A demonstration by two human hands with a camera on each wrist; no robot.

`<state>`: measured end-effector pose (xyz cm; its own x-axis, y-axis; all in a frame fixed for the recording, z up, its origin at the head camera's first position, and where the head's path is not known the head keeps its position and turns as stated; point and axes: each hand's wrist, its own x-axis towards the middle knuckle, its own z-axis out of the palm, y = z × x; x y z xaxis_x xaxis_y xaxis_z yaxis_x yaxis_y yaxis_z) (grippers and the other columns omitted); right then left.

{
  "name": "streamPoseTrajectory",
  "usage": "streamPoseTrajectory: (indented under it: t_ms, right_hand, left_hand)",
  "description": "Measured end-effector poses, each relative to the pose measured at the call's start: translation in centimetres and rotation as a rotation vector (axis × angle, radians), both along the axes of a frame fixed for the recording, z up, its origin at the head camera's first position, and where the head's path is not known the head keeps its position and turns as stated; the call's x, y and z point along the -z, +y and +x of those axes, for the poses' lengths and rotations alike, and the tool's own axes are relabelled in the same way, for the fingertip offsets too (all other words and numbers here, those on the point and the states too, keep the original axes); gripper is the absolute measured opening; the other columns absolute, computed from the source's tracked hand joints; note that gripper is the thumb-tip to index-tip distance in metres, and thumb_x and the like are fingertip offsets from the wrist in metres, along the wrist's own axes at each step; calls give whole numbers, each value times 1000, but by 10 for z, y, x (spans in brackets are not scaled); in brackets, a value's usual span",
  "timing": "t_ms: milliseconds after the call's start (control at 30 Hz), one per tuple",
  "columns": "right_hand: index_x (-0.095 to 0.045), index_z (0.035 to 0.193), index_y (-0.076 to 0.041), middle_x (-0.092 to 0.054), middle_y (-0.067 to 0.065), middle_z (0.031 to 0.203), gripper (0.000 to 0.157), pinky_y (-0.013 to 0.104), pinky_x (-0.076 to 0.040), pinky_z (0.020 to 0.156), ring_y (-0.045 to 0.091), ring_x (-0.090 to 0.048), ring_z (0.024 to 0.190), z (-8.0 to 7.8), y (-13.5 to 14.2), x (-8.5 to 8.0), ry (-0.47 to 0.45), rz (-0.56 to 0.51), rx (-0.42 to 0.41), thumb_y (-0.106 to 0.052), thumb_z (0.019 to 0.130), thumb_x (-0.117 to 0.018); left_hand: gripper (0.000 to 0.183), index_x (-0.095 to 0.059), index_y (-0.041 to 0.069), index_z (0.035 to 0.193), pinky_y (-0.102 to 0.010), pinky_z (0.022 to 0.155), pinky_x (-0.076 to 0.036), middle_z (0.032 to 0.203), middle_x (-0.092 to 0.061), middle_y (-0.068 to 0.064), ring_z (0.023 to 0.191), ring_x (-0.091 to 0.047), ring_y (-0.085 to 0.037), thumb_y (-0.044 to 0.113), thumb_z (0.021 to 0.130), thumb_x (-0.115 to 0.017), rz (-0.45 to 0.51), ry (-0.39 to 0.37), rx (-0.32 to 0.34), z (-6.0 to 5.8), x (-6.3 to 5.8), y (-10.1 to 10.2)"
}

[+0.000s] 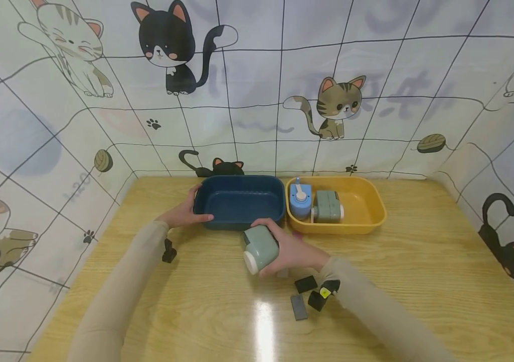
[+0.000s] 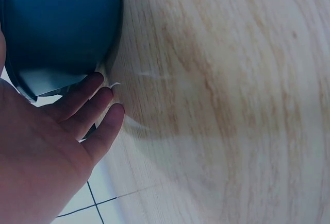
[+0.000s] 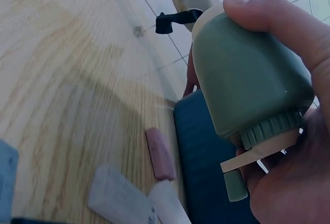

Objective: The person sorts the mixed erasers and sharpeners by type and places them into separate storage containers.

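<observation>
My right hand point(image 1: 290, 250) grips a green hand-crank pencil sharpener point(image 1: 261, 247) just in front of the dark blue bin point(image 1: 248, 203). In the right wrist view, its ribbed collar, beige crank arm and small green handle point(image 3: 236, 185) show below the rounded body. At the bin's left end rests my left hand point(image 1: 184, 211), its thumb along the front side. The left wrist view shows its other fingers point(image 2: 98, 126) fairly straight against the outside of the bin. Inside the yellow bin point(image 1: 362, 203), a blue crank sharpener point(image 1: 300, 203) stands beside another green sharpener point(image 1: 328, 206).
Near my right wrist lie a black block point(image 1: 306, 284) and a grey block point(image 1: 299, 307). A pink block point(image 3: 161, 154) and a whitish block point(image 3: 121, 198) lie on the wooden table point(image 1: 211, 301). Behind the bins rises a cat-patterned cloth point(image 1: 257, 125).
</observation>
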<state>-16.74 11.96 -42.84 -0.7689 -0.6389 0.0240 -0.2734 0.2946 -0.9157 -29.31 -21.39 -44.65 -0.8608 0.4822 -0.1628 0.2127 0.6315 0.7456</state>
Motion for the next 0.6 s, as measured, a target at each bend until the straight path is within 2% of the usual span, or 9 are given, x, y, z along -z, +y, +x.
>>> streamPoseTrajectory:
  t_ms: [133, 400, 600]
  right_hand:
    - [-31, 143, -26, -43, 6, 127, 99, 41, -51, 73, 28, -53, 100, 0, 8, -4, 0, 12, 13, -25, 65, -91]
    - [-29, 145, -20, -42, 7, 132, 100, 43, -49, 78, 29, -51, 104, 0, 21, -18, -7, -10, 45, -13, 66, -90]
    - [-29, 144, -24, -42, 6, 131, 101, 43, -50, 77, 31, -53, 102, -3, 33, -22, 4, 13, 84, -21, 65, -91]
  left_hand:
    - [111, 9, 16, 152, -57, 110, -18, 158, 0, -21, 142, -13, -40, 41, 84, -74, -2, -5, -4, 0, -1, 0]
    - [112, 10, 16, 152, -57, 110, -18, 158, 1, -21, 142, -13, -40, 42, 83, -74, 7, -8, -3, 1, 0, 0]
    - [111, 10, 14, 152, -57, 110, -17, 157, 1, -22, 142, -12, -41, 42, 84, -73, -3, 0, 1, 1, 0, 0]
